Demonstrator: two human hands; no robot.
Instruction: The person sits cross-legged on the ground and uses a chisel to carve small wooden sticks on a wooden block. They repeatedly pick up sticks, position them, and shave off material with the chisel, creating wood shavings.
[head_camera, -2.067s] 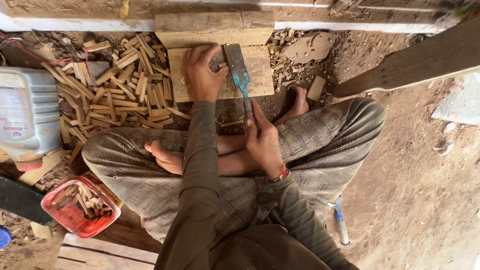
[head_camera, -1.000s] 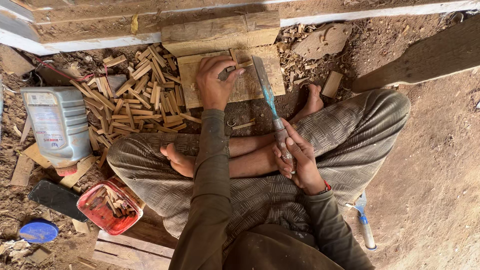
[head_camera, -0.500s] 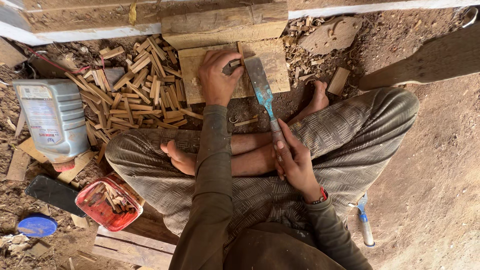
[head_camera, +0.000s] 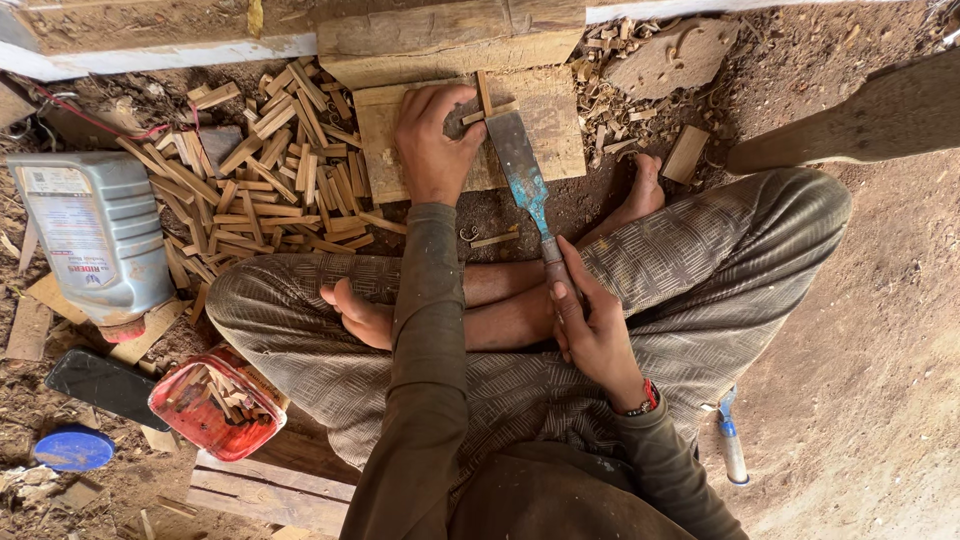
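i'm looking down at bare, reddish dirt ground (head_camera: 880, 400) littered with shavings, with a pale painted beam (head_camera: 150, 55) running along the top edge. against it sits a flat wooden block (head_camera: 560, 130) used as a work surface, with a thicker timber (head_camera: 450, 35) behind it.

to the left of the block lies a loose heap of short split wood sticks (head_camera: 270, 180). further left a grey plastic jug (head_camera: 95, 235) lies on its side, and below it i see a dark flat slab (head_camera: 100, 385), a red tub (head_camera: 210, 405) holding more sticks, and a blue lid (head_camera: 72, 448). a second blue-handled tool (head_camera: 733, 440) rests on the dirt by the right knee. a flat stone-like slab (head_camera: 670, 55) sits upper right among chips, and a wooden plank (head_camera: 870, 115) angles in from the right edge. the person's crossed legs in checked trousers (head_camera: 700, 270) fill the middle and hide the ground beneath.

the left hand (head_camera: 432, 140) reaches forward, palm down on the block, fingers curled and pinching a small upright wood piece (head_camera: 482, 100) at the blade's tip. the right hand (head_camera: 590, 325) is drawn back near the lap, fingers wrapped tight around the handle of a broad chisel (head_camera: 520, 165) with a worn blue shank. the blade slants up and left from that hand, its edge resting against the wood piece on the block.
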